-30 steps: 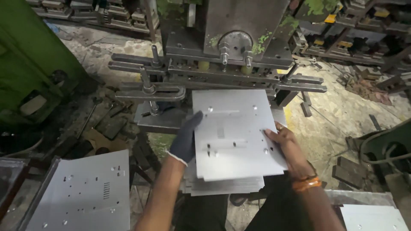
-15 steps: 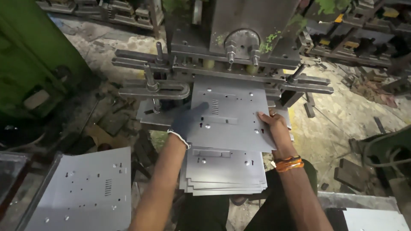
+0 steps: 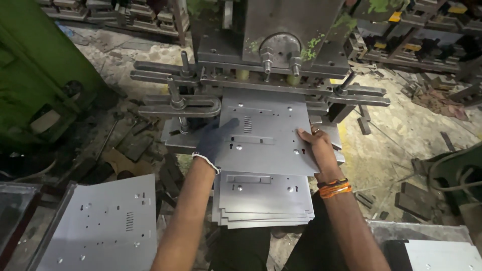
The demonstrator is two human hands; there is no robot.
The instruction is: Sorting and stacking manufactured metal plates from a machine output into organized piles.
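A second stack of punched grey sheets [image 3: 103,226] lies at lower left. A green machine body [image 3: 35,75] stands at left. Metal scrap pieces [image 3: 406,195] lie on the dirty floor [image 3: 396,125] at right.
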